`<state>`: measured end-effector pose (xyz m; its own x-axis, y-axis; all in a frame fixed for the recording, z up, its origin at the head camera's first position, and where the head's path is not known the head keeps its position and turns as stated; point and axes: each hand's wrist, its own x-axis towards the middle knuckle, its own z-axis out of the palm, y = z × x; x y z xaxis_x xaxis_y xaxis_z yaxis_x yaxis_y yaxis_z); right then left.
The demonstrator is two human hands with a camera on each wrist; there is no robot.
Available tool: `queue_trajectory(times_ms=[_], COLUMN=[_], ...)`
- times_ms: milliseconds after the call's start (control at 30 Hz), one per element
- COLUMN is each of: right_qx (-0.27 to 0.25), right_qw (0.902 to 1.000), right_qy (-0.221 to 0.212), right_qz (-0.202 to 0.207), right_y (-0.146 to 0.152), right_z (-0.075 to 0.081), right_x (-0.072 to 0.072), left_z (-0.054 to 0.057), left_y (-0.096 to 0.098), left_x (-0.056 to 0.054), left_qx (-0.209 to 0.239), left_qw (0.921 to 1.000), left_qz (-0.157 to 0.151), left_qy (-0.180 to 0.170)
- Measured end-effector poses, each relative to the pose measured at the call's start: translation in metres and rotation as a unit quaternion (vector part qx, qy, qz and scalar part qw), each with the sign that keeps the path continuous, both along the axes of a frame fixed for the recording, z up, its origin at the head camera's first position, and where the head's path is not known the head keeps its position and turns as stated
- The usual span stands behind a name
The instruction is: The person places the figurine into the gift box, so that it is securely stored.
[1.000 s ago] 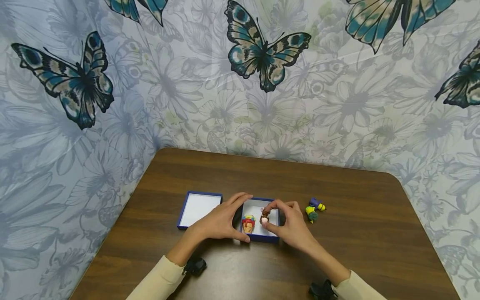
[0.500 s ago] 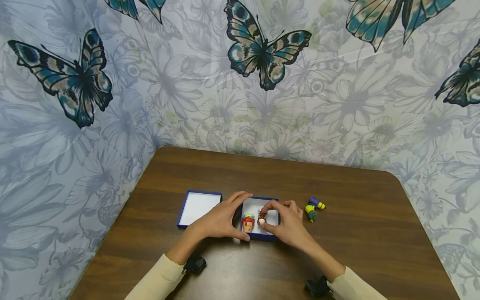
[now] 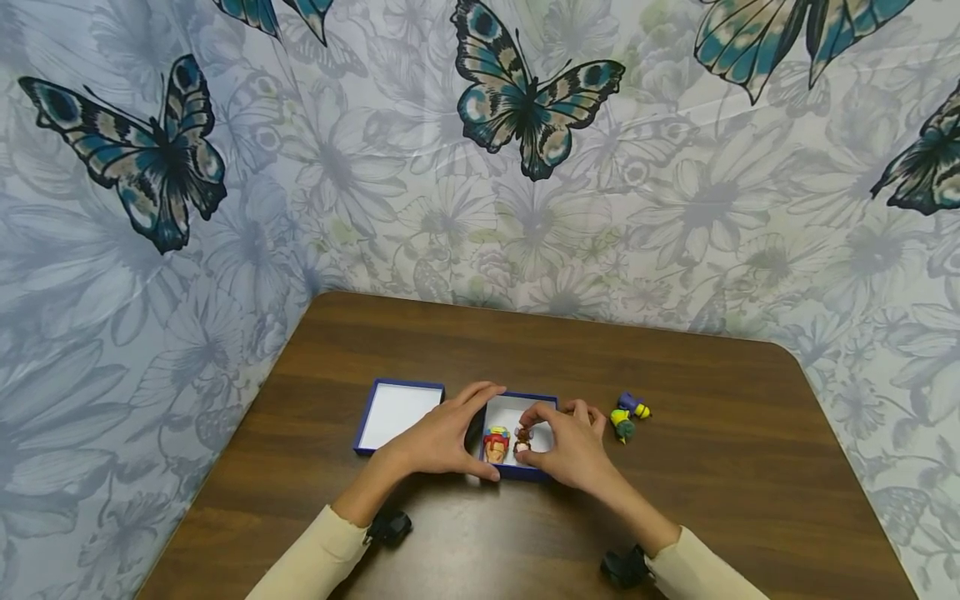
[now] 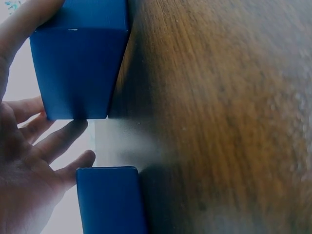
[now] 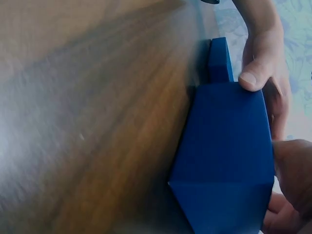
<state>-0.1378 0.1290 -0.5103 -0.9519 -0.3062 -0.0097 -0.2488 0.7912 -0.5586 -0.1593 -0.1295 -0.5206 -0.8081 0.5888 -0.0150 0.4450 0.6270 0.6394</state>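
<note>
An open blue box [image 3: 520,472] with a white inside stands in front of me. My left hand [image 3: 444,435] holds it at its left side, thumb on the front wall and fingers at the back corner. A figurine [image 3: 496,447] in red and yellow lies in the left part of the box. Beside it, my right hand [image 3: 572,446] pinches a small brown and white figurine [image 3: 522,437] between thumb and index finger, inside the box. In the right wrist view, the left thumb [image 5: 250,79] presses the top edge of the blue wall; the figurines are hidden there.
A blue-edged lid [image 3: 399,417] with a white inside lies left of the box, very near it. Right of the box lie two more small figurines, one purple and yellow [image 3: 634,406], one yellow and green [image 3: 622,425]. The wooden table [image 3: 720,483] meets a butterfly-patterned backdrop [image 3: 420,167].
My right hand has moved slightly left and lower, carrying the brown figurine closer to the red and yellow one. My left hand stays on the box.
</note>
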Motion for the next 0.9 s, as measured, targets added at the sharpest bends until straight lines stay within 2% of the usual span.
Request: queue_trajectory(times_ms=[200,467,900], right_qx=[0.02,0.04,-0.023], right_qw=[0.9994,0.9985,0.999], right_qy=[-0.005,-0.014,-0.009], right_qz=[0.029,0.034,0.038], right_y=[0.0038,0.003,0.0033], right_z=[0.0043,0.0085,0.0046], right_x=[-0.0022,-0.0027,-0.0016], left_z=[0.0004,-0.001,0.0012], left_y=[0.0006,0.0015,0.0021], left_x=[0.0002,0.0003,0.0005], left_qx=[-0.003,-0.003,-0.002], left_qw=[1.0,1.0,1.0], left_qz=[0.001,0.001,0.002], left_qy=[-0.003,0.002,0.002])
